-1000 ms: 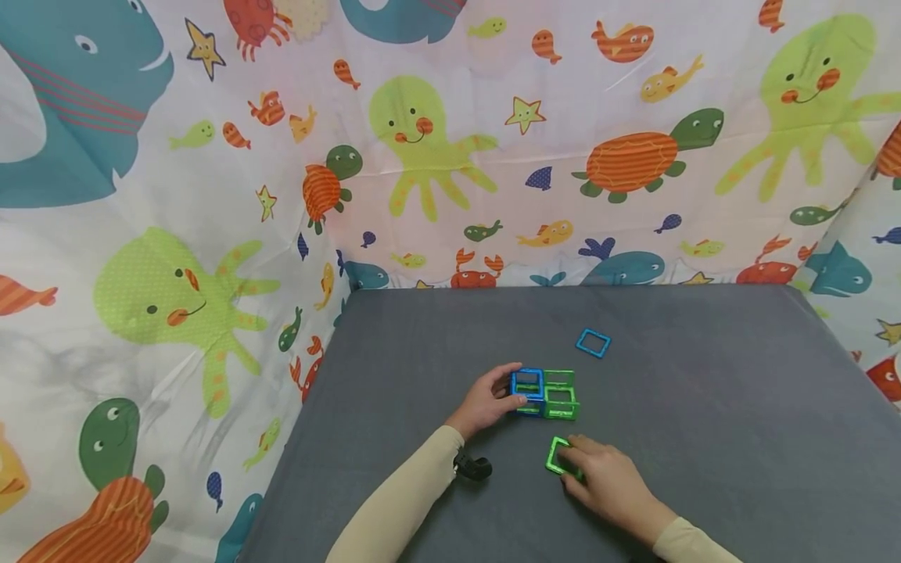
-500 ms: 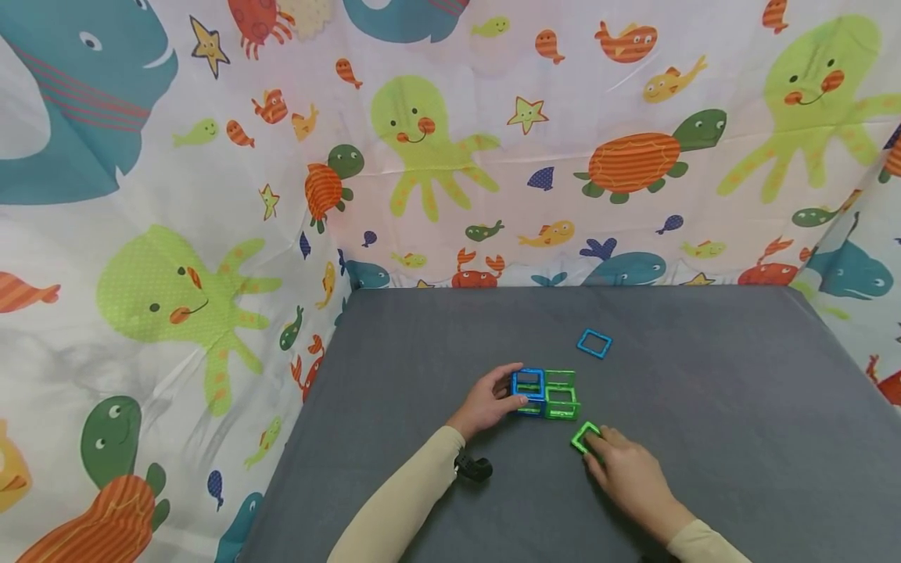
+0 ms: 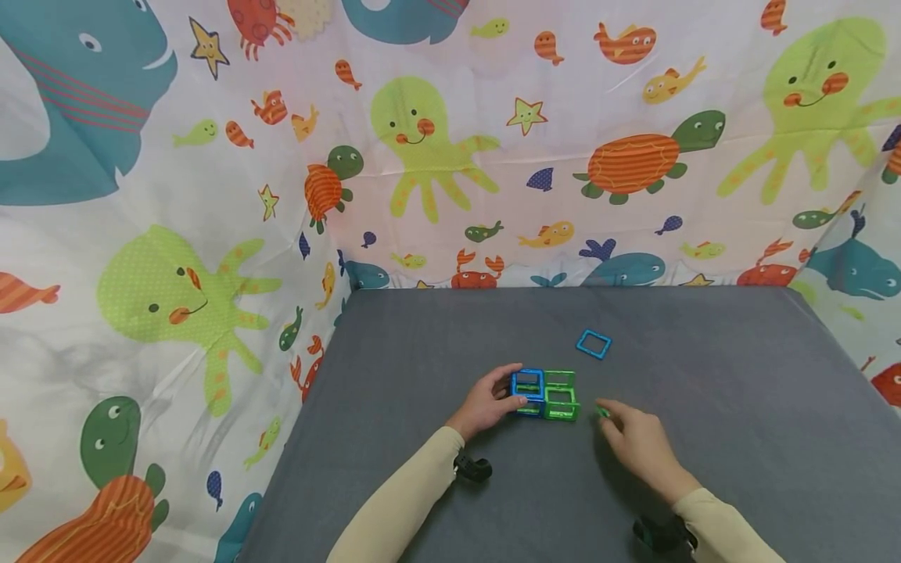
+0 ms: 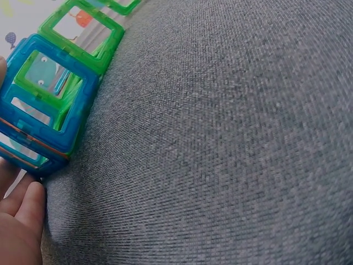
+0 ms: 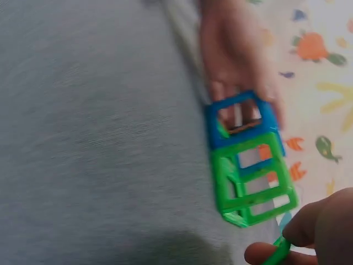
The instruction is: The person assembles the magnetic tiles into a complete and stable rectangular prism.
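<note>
My left hand (image 3: 489, 403) grips the blue end of a block built from magnetic tiles (image 3: 528, 397). This block joins a blue cube to green square frames on its right. In the left wrist view, the left fingertips (image 4: 34, 199) touch the lower edge of the blue cube (image 4: 83, 88). To the right of the block, my right hand (image 3: 642, 442) pinches a green magnetic tile (image 3: 602, 412) between thumb and finger. The head view catches that tile nearly edge-on, a short gap from the block's green end. The right wrist view shows only part of the pinched tile (image 5: 280, 251).
A loose blue magnetic tile (image 3: 590, 353) lies flat behind the block, a little to the right. Grey cloth (image 3: 704, 375) covers the table. Hanging sheets with sea animals (image 3: 450, 250) border it at the back and both sides.
My right hand has moved rightward and away from the front with the green tile, turning it from nearly flat to edge-on. The left hand and the block have stayed in place.
</note>
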Demonstrator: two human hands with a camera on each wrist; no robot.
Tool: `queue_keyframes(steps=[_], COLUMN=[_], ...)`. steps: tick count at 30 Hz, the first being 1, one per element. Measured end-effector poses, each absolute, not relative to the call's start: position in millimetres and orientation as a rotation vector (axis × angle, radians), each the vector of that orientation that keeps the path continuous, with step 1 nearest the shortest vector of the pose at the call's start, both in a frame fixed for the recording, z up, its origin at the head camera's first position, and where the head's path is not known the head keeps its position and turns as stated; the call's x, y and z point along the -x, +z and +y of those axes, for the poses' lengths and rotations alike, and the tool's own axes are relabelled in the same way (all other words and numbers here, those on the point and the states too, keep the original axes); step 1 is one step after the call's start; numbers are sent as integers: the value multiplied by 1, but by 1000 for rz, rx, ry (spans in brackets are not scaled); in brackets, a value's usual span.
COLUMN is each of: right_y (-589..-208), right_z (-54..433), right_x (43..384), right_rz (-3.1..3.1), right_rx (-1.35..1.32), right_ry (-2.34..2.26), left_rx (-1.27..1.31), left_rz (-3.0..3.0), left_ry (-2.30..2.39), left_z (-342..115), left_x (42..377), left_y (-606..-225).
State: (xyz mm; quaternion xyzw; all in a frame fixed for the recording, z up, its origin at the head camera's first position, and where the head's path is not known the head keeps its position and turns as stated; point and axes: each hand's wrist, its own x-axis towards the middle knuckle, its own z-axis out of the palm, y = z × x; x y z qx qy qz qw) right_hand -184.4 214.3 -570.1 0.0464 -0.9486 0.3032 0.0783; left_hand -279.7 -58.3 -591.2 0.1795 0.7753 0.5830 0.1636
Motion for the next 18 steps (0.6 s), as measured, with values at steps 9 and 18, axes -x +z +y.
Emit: queue_keyframes(steps=[9,18], right_y=[-561,-563], right_z=[238,244], right_x=[213,229], right_rz=[-2828,-2586], right_rx=[201,316], right_ry=[1726,2207], left_rx=[-534,-532], left_rz=[2200,2168], left_ry=[1656,1682], left_z=[-59,-58], left_x=[282,283], left_y=[-593,-593])
